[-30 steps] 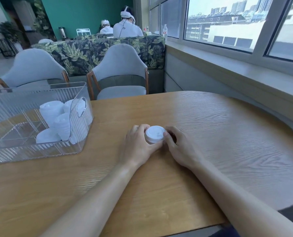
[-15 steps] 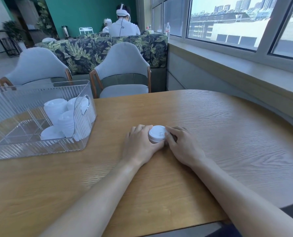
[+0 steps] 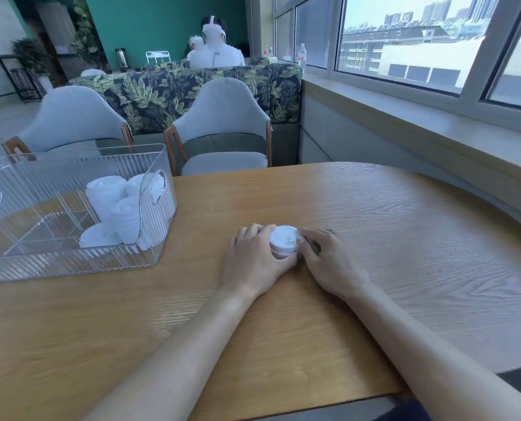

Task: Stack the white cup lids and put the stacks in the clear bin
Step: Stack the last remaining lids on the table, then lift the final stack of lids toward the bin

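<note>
Little has moved since the earlier frames: both hands stay cupped around the same short stack of lids (image 3: pixel 283 245), and only the head view has shifted slightly, with the bin sitting a touch further right in frame.

Fingers first. Left hand (image 3: pixel 254 262) curls round the stack's left side, thumb wrapped along the near edge, fingertips at the far rim. Right hand (image 3: pixel 329 262) pinches the right side, its thumb and forefinger pressed to the rim, remaining fingers loosely bent on the table (image 3: pixel 405 238). Both are clamped on the stack; neither is spread.

Stack stands upright on the table, roughly mid-width, between the two hands and touching both. Its axis is vertical, top lid facing up.

Key relation: the clear bin (image 3: pixel 150 226) lies to the left of the hands, near the table's left edge, well apart from the stack. Left hand is the nearer one. Judgement: the carry goes leftward and up over the bin's right wall.

Inside the bin, several white lid stacks (image 3: pixel 107 196) already crowd its right end.
</note>
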A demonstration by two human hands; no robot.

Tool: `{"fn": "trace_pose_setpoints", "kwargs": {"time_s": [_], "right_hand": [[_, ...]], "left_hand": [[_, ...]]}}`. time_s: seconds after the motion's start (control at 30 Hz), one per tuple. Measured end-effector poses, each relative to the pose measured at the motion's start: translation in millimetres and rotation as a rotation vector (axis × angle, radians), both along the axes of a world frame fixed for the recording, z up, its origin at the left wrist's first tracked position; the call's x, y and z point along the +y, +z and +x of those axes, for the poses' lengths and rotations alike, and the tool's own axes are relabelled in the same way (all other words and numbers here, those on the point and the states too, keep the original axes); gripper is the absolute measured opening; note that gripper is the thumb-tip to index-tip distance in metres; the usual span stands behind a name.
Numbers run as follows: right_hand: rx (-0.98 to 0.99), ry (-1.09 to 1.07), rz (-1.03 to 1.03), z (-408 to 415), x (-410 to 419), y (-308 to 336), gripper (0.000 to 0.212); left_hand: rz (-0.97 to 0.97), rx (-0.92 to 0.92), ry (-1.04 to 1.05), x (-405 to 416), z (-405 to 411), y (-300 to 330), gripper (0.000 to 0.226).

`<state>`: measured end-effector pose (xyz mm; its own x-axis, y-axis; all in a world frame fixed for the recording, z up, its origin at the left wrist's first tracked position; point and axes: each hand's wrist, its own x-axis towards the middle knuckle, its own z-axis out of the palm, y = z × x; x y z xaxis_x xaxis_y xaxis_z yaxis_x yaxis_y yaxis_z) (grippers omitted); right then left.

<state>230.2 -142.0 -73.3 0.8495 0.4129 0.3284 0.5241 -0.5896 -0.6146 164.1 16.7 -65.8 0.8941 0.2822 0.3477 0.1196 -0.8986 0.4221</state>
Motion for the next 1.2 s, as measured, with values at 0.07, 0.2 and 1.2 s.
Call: {"fn": "trace_pose_setpoints", "kwargs": {"time_s": [0.07, 0.2, 1.2], "right_hand": [[-0.001, 0.003, 0.002, -1.9, -0.3, 1.0, 0.03], [0.03, 0.001, 0.032, -4.1, -1.9, 1.7, 0.03], [0.013, 0.23, 0.07, -92.6, 126.9, 36.8, 0.031]], "left_hand": [[-0.009, -0.018, 0.004, -0.5, -1.1, -0.2, 0.071], [-0.118, -0.06, 0.011, 1.2, -2.6, -0.8, 0.074], [-0.346, -0.42, -0.04, 139.9, -124.6, 63.2, 0.064]]}}
